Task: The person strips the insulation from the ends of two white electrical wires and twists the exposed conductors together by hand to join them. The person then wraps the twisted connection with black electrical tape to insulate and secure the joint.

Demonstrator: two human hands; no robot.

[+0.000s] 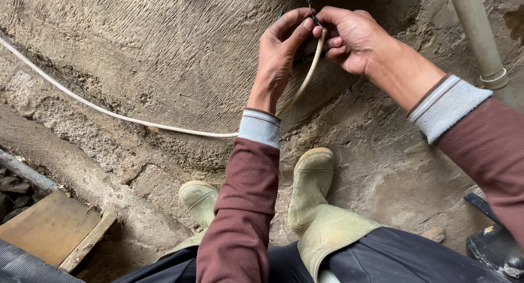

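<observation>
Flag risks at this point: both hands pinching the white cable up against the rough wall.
1. The white cable bends sharply where the left hand and right hand pinch it near a thin dark wire; it might kink or slip.
2. Knuckles sit close to the rough scored wall; scraping seems possible.
3. The cable's slack trails low by the rubber boots; a foot shift could snag it.
</observation>
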